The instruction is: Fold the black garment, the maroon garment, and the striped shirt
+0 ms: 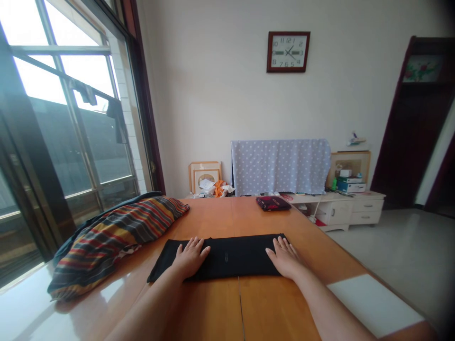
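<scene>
A black folded cloth (pixel 234 255), seemingly a garment, lies flat as a long strip across the wooden table (pixel 209 308). A small pale dotted print shows near its middle. My left hand (pixel 192 258) rests palm down on the cloth's left part, fingers spread. On its right end lies my right hand (pixel 286 258), also flat with the fingers apart. Neither hand grips the cloth; both press on its top.
A striped bundle (pixel 124 237) lies at the table's left, by the window. A dark red folded cloth (pixel 273 203) sits at the far edge. Behind stand a white cabinet (pixel 366 208) and a covered object under a dotted blue cloth (pixel 280 166).
</scene>
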`<state>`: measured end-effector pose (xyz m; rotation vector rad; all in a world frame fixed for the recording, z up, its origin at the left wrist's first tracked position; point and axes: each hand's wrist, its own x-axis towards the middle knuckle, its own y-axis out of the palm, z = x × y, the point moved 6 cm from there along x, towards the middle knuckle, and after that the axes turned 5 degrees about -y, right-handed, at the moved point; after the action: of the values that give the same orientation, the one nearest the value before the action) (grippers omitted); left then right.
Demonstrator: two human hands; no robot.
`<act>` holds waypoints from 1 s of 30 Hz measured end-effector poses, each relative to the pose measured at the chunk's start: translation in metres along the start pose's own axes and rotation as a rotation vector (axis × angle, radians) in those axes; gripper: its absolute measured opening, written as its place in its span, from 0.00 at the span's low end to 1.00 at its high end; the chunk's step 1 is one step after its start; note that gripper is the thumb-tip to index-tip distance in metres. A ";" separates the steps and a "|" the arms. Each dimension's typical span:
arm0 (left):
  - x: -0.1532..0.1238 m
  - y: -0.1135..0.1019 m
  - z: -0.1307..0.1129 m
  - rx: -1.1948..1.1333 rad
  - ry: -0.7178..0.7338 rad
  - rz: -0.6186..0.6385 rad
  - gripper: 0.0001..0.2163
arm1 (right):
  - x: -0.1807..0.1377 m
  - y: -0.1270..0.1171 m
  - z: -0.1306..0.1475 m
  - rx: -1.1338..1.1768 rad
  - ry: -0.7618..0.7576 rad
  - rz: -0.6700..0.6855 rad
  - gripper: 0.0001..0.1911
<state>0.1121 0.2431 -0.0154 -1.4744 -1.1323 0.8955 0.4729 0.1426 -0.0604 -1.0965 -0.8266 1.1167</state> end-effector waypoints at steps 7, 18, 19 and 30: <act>-0.002 0.005 0.004 0.023 -0.008 0.004 0.40 | 0.001 0.002 -0.001 -0.018 -0.001 -0.010 0.42; 0.000 0.005 0.007 -0.020 -0.004 0.011 0.39 | 0.001 0.000 -0.001 0.000 0.007 0.008 0.42; 0.001 0.005 0.009 -0.030 -0.008 0.016 0.39 | 0.002 -0.002 0.000 0.030 0.010 -0.002 0.42; 0.001 -0.013 0.020 -0.147 -0.033 -0.193 0.31 | -0.006 -0.073 -0.042 0.207 0.224 -0.251 0.18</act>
<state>0.0911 0.2499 -0.0065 -1.4435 -1.3638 0.7177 0.5296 0.1212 -0.0023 -0.8982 -0.6363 0.8322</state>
